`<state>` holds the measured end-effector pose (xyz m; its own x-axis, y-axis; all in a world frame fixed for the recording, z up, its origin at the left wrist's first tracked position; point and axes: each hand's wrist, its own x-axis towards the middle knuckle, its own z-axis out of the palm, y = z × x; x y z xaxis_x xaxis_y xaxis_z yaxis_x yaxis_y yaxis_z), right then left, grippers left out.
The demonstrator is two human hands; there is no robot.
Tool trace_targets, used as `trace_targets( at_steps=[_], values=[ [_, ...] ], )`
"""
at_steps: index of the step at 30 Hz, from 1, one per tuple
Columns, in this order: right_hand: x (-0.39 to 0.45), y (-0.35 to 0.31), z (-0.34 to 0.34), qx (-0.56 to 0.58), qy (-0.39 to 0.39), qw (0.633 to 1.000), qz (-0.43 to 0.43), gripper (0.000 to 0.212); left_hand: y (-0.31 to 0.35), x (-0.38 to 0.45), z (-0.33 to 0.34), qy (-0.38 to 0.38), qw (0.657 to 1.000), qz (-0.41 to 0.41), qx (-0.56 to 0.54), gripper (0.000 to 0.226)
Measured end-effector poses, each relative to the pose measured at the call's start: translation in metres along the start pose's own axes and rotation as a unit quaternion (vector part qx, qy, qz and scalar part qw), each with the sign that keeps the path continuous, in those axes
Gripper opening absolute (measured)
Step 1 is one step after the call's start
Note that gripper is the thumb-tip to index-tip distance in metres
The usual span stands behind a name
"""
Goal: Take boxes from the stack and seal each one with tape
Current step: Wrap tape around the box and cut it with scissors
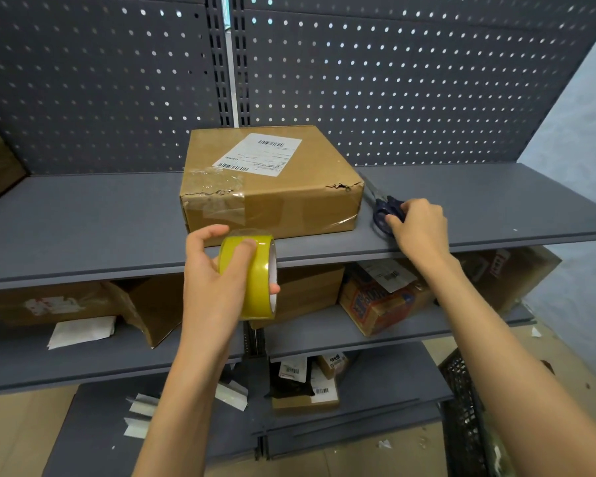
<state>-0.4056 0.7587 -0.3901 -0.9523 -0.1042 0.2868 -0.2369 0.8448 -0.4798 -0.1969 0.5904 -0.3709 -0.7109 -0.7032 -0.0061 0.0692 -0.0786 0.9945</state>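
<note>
A cardboard box [272, 180] is set on the shelf [83, 228], behind both hands. A tape roll [252, 277] is gripped by the left hand [214, 280] — scissors [386, 211] are grasped by the right hand [420, 228], just beside the box.

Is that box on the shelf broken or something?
Yes. The brown cardboard box with the white label is torn along its top front edge, at the right corner and on the left under crinkled clear tape. Lower down, scraps of white paper lie loose on the grey shelves.
</note>
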Motion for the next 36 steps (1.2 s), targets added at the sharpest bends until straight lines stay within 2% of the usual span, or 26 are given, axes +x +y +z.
trace_targets(
  at_steps=[12,20,25,28,31,36],
  values=[
    [0.006,-0.003,0.016,-0.083,0.004,0.996,-0.025,0.023,0.006,0.001,0.004,-0.006,0.998,-0.015,0.054,0.032],
    [0.008,-0.011,-0.008,-0.063,0.054,0.993,-0.089,0.026,0.044,-0.010,-0.001,-0.020,0.974,0.107,0.200,0.030],
    [0.017,-0.036,-0.030,-0.017,0.092,0.984,-0.154,0.025,0.079,0.010,-0.026,0.002,0.928,0.219,0.300,0.037],
    [0.015,-0.062,-0.029,0.011,0.097,0.976,-0.192,0.024,0.092,0.025,-0.043,0.023,0.867,0.251,0.429,0.046],
    [0.007,-0.092,-0.021,0.024,0.081,0.971,-0.224,0.024,0.096,0.045,-0.062,0.042,0.811,0.233,0.535,0.057],
    [-0.006,-0.143,-0.008,0.035,0.060,0.959,-0.274,0.026,0.075,0.098,-0.107,0.031,0.764,0.172,0.622,0.053]
  ],
)
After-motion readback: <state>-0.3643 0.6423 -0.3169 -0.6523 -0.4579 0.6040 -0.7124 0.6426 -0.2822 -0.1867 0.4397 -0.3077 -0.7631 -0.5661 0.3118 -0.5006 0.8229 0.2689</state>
